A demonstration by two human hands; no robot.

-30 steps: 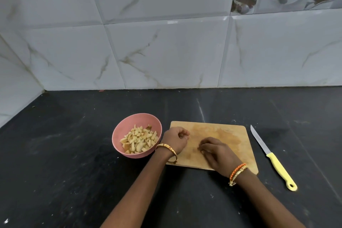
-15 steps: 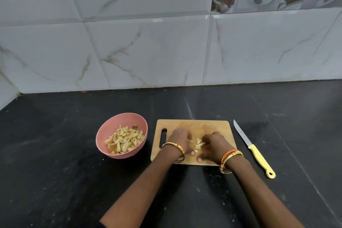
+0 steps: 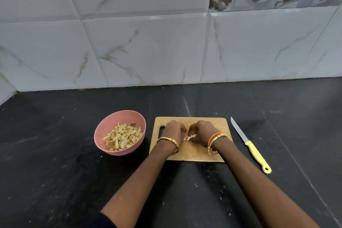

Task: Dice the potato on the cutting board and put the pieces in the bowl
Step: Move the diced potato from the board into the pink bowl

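Observation:
A wooden cutting board (image 3: 190, 152) lies on the black counter, its handle slot at the left. Both my hands are over its middle, fingers curled inward toward each other. My left hand (image 3: 174, 130) and my right hand (image 3: 201, 131) cup a small heap of pale potato pieces (image 3: 191, 136), of which only a few show between the fingers. To the left of the board stands a pink bowl (image 3: 111, 127) holding many diced potato pieces (image 3: 123, 138). A knife with a yellow handle (image 3: 256, 153) lies on the counter right of the board, untouched.
The black stone counter (image 3: 55, 172) spreads around the board and bowl. A marble-tiled wall (image 3: 148, 46) closes off the back, and a side wall meets it at the far left corner.
My hands have drawn closer together on the board, gathering the potato pieces between them. A second ago the left hand was beside the bowl. The camera view has shifted.

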